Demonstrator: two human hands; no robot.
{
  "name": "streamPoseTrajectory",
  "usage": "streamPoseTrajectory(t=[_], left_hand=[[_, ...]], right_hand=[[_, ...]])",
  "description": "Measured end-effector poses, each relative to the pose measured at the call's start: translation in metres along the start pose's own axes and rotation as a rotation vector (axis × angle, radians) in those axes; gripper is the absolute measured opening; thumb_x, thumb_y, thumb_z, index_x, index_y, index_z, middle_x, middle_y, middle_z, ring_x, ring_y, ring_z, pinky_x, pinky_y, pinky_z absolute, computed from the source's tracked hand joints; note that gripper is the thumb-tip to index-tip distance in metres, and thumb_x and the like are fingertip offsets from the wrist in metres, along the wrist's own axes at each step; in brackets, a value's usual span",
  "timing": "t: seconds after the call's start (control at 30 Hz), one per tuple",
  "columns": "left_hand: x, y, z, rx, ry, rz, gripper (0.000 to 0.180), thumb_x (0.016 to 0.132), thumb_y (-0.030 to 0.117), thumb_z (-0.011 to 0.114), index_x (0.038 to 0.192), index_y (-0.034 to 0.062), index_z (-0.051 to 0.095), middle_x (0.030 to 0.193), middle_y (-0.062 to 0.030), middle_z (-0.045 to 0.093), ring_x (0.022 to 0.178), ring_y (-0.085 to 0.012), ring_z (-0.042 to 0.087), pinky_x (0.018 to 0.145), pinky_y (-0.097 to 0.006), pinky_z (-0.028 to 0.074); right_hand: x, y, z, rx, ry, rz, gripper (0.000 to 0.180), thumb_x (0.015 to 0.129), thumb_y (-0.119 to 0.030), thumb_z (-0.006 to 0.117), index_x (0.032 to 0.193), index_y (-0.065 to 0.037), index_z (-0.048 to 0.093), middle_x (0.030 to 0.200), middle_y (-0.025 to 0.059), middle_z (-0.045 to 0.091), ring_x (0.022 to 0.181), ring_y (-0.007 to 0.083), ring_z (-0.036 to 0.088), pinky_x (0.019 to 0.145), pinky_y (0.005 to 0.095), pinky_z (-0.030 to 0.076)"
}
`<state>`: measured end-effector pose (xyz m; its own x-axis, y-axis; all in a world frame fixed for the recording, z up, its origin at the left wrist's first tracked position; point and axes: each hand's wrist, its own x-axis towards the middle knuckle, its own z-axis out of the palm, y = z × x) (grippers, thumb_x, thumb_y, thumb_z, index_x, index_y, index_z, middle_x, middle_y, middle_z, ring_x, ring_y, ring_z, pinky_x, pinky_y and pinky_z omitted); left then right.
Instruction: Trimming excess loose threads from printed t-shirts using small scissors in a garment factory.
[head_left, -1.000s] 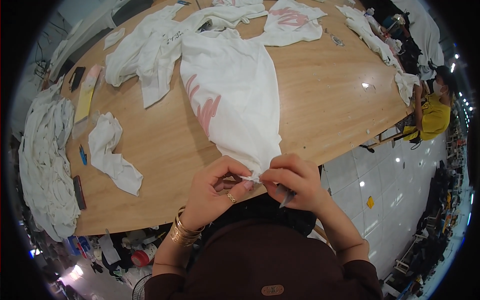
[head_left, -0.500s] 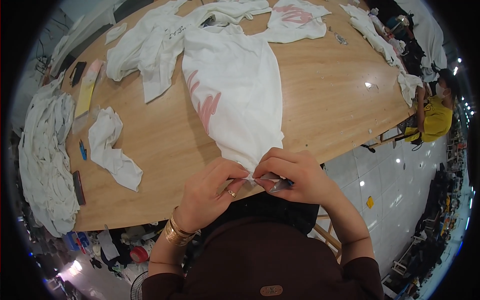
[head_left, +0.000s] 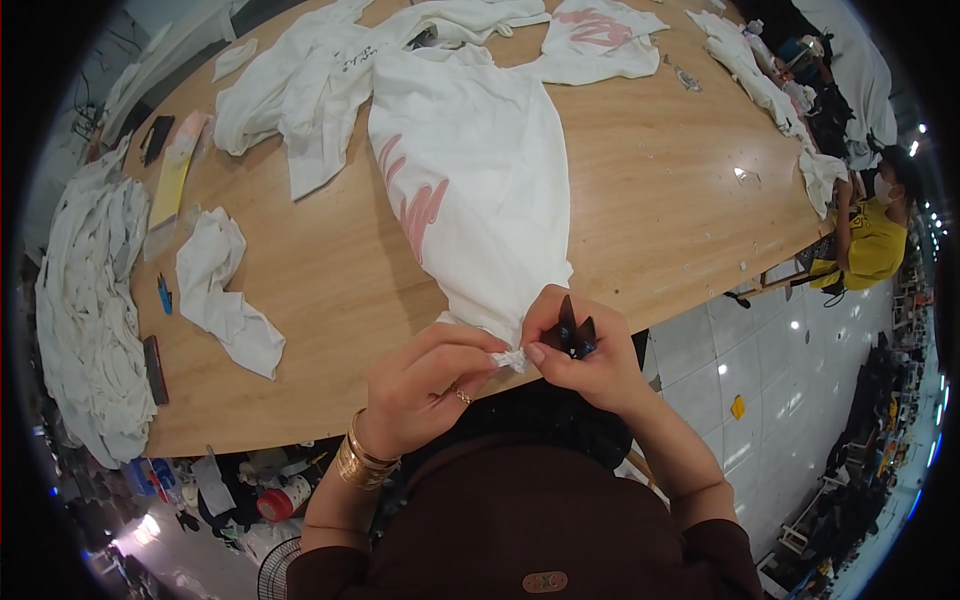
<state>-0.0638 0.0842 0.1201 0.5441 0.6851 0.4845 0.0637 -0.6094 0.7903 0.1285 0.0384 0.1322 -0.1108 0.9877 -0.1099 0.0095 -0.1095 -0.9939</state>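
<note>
Plainly, left hand [head_left: 420, 385]: low at the near edge of the counter [head_left: 660, 210], knuckles up, fingers curled under.
Left grip: pinched closed, thumb and forefinger on the bunched end of the white garment [head_left: 480, 190].
Right hand [head_left: 597, 375]: just beside the left, rolled so its hollow faces upward—thumb nearest the bunched cloth, at its right side.
Right grip: curled closed around a dark pointed tool [head_left: 567, 325], its two tips standing up and apart; how firmly the thumb presses the cloth, one cannot tell.
Forearms: rising from the lower edge, elbows bent outward, wrists converging—gold bangles [head_left: 364, 462] on the left one.
White garment: spread flat on the counter beyond the hands, narrowing toward them, pink strokes on its left side.
</note>
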Motion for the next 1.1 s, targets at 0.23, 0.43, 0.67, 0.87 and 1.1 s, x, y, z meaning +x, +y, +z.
streamPoseTrajectory(t=[0.23,0.43,0.67,0.87,1.1], left_hand=[[0.003,0.005,0.002,-0.161,0.026,-0.27,0.018,0.073,-0.007,0.065,0.088,0.0024,0.063,0.086,-0.0085,0.063,0.076,-0.0184,0.064,0.066,-0.026,0.053],[0.003,0.007,0.004,-0.13,0.039,-0.224,0.019,0.073,-0.006,0.066,0.09,0.0022,0.064,0.088,-0.0088,0.062,0.077,-0.0179,0.064,0.066,-0.026,0.054],[0.0,0.005,0.006,-0.112,0.067,-0.252,0.018,0.074,-0.006,0.066,0.09,0.0016,0.063,0.088,-0.0093,0.061,0.077,-0.0178,0.064,0.066,-0.026,0.054],[0.003,0.007,0.009,-0.062,0.077,-0.233,0.017,0.074,-0.005,0.066,0.089,0.0007,0.063,0.088,-0.0096,0.062,0.076,-0.0175,0.064,0.066,-0.026,0.053],[0.007,0.012,0.011,-0.062,0.053,-0.232,0.017,0.073,-0.004,0.067,0.089,0.0012,0.063,0.086,-0.0091,0.062,0.074,-0.0176,0.064,0.065,-0.025,0.052]], right_hand=[[0.0,-0.001,0.001,0.05,0.016,0.025,0.004,0.076,-0.002,0.059,0.078,-0.001,0.056,0.077,-0.0011,0.05,0.066,0.0051,0.043,0.058,0.0201,0.032],[-0.001,0.007,0.003,0.054,0.048,-0.034,0.006,0.079,-0.007,0.061,0.079,-0.004,0.055,0.071,-0.004,0.048,0.06,0.0024,0.039,0.053,0.0192,0.032],[-0.01,-0.028,0.003,-0.414,0.137,0.05,0.02,0.081,-0.014,0.065,0.095,-0.004,0.056,0.078,0.0045,0.055,0.067,0.0107,0.053,0.058,0.0245,0.042],[-0.042,-0.047,0.007,-0.607,0.038,-0.068,0.021,0.086,-0.011,0.059,0.104,-0.002,0.053,0.075,0.011,0.061,0.056,0.0259,0.06,0.049,0.0309,0.047],[-0.041,-0.04,0.006,-0.793,-0.04,-0.106,0.013,0.086,-0.012,0.057,0.093,-0.003,0.051,0.065,0.0123,0.058,0.053,0.0304,0.057,0.045,0.0367,0.043]])
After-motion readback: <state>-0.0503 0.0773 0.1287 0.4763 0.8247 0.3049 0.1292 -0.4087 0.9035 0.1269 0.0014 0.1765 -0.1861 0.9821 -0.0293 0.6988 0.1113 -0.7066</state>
